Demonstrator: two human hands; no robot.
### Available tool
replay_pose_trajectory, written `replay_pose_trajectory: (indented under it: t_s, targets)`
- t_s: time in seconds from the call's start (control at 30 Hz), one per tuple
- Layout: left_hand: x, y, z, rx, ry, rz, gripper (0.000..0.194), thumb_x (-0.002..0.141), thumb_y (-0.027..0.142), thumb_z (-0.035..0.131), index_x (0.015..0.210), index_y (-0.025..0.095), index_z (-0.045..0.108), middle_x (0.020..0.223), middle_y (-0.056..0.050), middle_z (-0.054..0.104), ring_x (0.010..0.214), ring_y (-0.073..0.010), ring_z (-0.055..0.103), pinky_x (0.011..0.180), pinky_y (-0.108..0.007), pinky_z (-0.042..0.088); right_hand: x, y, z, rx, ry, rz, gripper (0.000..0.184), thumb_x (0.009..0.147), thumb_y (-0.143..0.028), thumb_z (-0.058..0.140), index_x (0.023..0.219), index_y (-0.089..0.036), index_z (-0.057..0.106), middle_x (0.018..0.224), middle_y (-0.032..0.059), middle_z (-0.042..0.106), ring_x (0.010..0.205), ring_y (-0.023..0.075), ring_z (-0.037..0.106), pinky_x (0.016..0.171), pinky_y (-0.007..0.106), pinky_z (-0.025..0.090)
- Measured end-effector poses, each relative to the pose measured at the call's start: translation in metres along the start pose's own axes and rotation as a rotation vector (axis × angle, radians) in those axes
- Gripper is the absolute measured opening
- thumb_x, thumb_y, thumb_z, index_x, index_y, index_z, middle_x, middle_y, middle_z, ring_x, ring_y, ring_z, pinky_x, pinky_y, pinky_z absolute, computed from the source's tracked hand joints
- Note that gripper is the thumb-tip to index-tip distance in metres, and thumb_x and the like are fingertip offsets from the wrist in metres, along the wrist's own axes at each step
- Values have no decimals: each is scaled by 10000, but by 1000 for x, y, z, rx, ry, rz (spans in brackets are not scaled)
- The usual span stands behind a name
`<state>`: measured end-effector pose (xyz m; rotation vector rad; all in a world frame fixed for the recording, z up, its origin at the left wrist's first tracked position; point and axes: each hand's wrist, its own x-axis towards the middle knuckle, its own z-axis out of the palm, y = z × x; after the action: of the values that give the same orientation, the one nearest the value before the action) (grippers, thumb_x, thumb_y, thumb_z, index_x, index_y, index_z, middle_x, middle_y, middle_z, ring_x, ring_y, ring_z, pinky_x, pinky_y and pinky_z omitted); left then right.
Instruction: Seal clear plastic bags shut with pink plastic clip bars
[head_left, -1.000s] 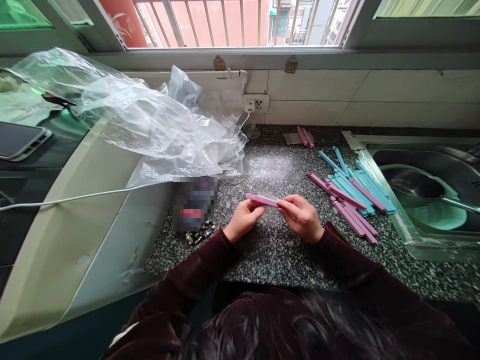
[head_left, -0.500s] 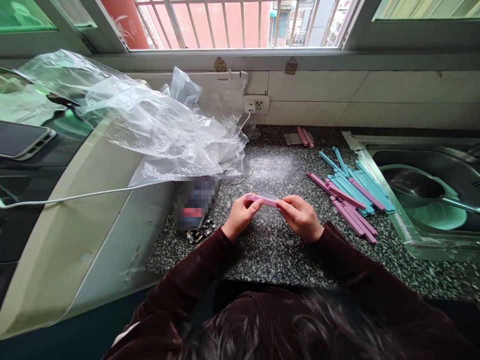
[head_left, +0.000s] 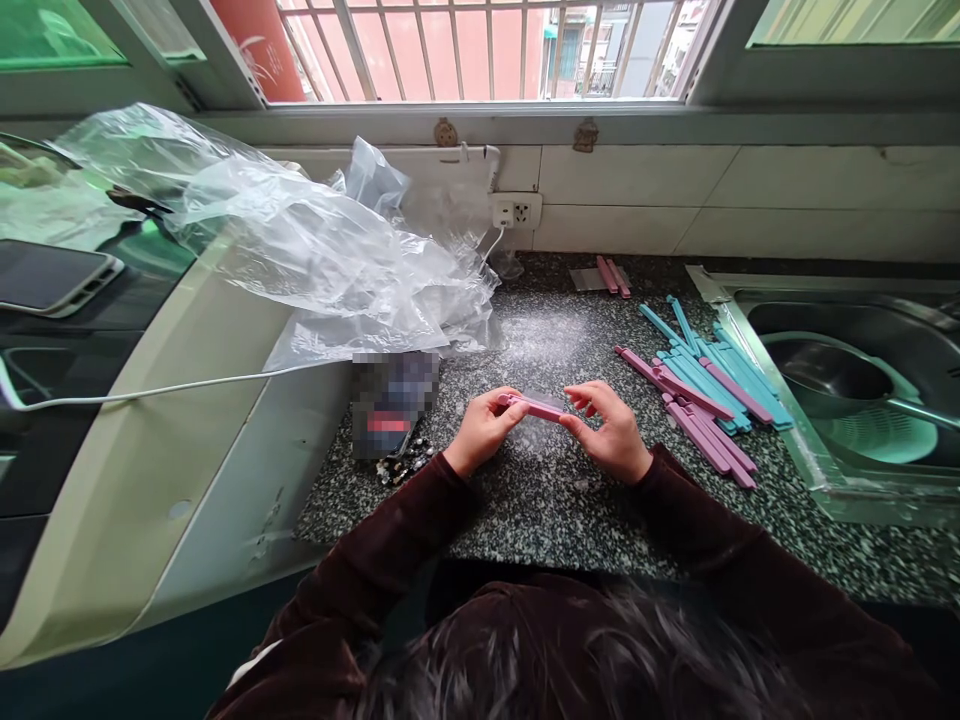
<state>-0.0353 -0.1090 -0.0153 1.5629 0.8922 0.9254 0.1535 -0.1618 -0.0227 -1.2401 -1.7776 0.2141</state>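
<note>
A clip is in the left hand, and its other end is by the right hand, over the bench. A pile of clips lies to the right. Past the pile is the sink, with a pan in it. Two more clips lie at the back, near the wall. A big bag lies to the left. A phone is farther left.
</note>
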Motion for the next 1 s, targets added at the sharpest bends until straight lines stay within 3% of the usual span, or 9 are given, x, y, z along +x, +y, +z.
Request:
replay_pose_trajectory:
  t_s: [0.13,0.27,0.4,0.53,0.7,1.0]
  targets:
    - [0,1,1,44,-74,56,322,738,453,569,691,135,573,585,24,478,563,-95,415,559,-229,343,2,-2,1,164,-86,186,191,815,-353,573,907,-190,611,837,47,604,721,145,577,617,283,507]
    - [1,-1,2,43,-94,66,310,749,437,568,714,129,579,623,8,510,589,-104,448,575,-233,362,2,-3,3,207,-139,240,184,798,-358,588,844,-183,620,800,45,629,737,152,586,611,273,487]
    - [1,-2,0,84,-119,65,296,766,422,559,713,131,579,625,4,514,592,-107,455,576,-235,368,2,-4,2,217,-217,291,182,780,-358,604,789,-176,618,731,28,638,635,131,567,574,263,467]
    - [2,0,-7,191,-131,151,254,775,380,573,734,132,610,704,-28,565,669,-132,507,637,-259,406,2,-4,1,182,-195,216,174,795,-331,590,710,-180,600,677,20,618,623,130,550,585,266,457]
    - [4,2,-15,329,-43,286,206,780,351,600,748,155,656,723,-41,589,738,-159,518,712,-300,422,1,-3,0,62,-133,68,141,805,-301,589,717,-191,586,687,27,620,659,146,539,619,287,445]
    - [4,-1,-13,386,18,322,237,778,398,612,723,176,676,677,-38,608,714,-167,505,699,-310,407,1,-4,0,22,-115,45,126,809,-282,579,714,-200,577,674,26,619,645,150,533,603,296,444]
